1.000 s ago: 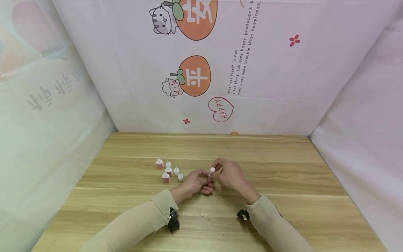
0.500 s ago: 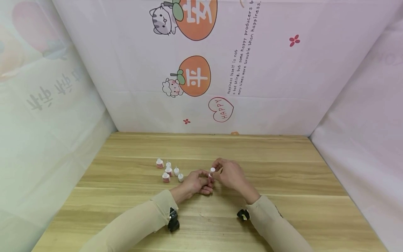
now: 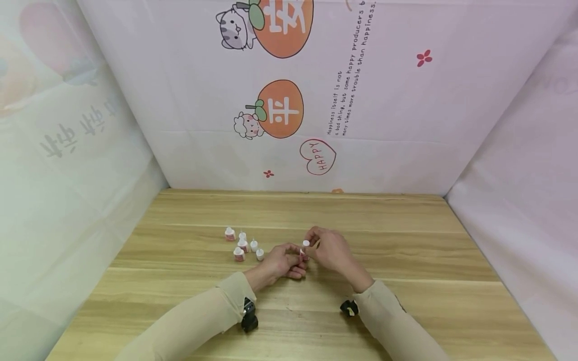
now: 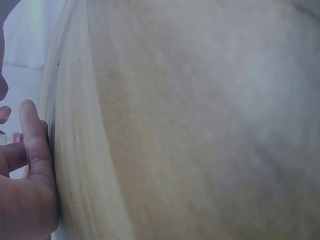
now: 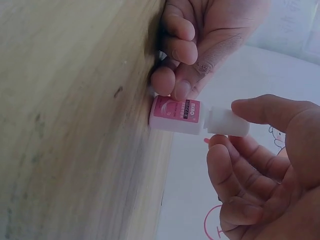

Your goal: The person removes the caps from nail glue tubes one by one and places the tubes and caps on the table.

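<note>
In the head view my left hand (image 3: 280, 261) and right hand (image 3: 331, 249) meet at a small white bottle with a pink label, standing on the table. The right wrist view shows that bottle (image 5: 175, 116) closely, upright with its base on the wood. My left thumb and fingertips hold its lower body. My right thumb and fingers pinch its white cap (image 5: 227, 122), which sits over the neck. Left of the hands stand similar bottles (image 3: 239, 254) with pink labels, and small white pieces (image 3: 259, 254) with thin points sticking up. The left wrist view shows little of the held bottle.
A wooden table (image 3: 397, 230) lies under the hands. White printed cloth (image 3: 384, 160) hangs along its back, with cloth walls on both sides. The loose bottle group stands just beyond my left forearm (image 3: 194, 316).
The head view has shifted very slightly. Both hands keep the same place and hold on the bottle, and the other bottles have not moved.
</note>
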{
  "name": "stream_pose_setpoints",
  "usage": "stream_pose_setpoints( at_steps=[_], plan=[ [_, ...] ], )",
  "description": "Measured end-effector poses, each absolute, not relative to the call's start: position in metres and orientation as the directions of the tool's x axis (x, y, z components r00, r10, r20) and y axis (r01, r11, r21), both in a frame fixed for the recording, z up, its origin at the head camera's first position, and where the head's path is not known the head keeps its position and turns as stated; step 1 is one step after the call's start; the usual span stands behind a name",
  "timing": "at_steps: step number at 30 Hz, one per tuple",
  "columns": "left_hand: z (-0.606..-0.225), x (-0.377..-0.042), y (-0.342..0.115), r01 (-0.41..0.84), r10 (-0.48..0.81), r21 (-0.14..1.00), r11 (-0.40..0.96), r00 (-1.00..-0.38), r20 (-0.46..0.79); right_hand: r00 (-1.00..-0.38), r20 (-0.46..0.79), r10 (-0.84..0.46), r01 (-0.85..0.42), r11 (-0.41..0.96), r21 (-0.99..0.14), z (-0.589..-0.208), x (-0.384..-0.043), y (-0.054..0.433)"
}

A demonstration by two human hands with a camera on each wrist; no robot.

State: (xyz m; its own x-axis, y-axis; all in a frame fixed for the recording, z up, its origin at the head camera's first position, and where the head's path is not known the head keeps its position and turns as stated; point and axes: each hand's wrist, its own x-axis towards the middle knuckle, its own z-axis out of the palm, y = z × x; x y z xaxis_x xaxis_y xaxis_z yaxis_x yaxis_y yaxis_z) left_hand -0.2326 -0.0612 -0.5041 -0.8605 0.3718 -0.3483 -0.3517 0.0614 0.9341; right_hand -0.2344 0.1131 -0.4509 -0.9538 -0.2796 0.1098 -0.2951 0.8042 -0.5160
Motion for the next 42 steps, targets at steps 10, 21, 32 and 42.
stream_pose_setpoints(
  at_steps=[10,21,32,42],
  plan=[
    [-0.5048,-0.2334,-0.0608,-0.356,0.376,0.933,0.048,-0.859,-0.347,-0.949,0.115,-0.292,-0.308,0.797,-0.519,-0.4511,-0.2350,0.1138],
    [-0.5058,-0.2323,-0.0598,-0.358,0.368,0.932,0.053,-0.861,-0.352,-0.942,0.131,-0.309,-0.331,0.789,-0.517,-0.4530,-0.2351,0.1132],
    [-0.5056,-0.2338,-0.0612,-0.356,0.375,0.933,0.051,-0.859,-0.348,-0.937,0.141,-0.320,-0.345,0.778,-0.525,-0.4529,-0.2362,0.1124],
    [-0.5050,-0.2339,-0.0605,-0.362,0.369,0.930,0.056,-0.858,-0.357,-0.945,0.124,-0.302,-0.321,0.795,-0.514,-0.4501,-0.2348,0.1130]
  ],
)
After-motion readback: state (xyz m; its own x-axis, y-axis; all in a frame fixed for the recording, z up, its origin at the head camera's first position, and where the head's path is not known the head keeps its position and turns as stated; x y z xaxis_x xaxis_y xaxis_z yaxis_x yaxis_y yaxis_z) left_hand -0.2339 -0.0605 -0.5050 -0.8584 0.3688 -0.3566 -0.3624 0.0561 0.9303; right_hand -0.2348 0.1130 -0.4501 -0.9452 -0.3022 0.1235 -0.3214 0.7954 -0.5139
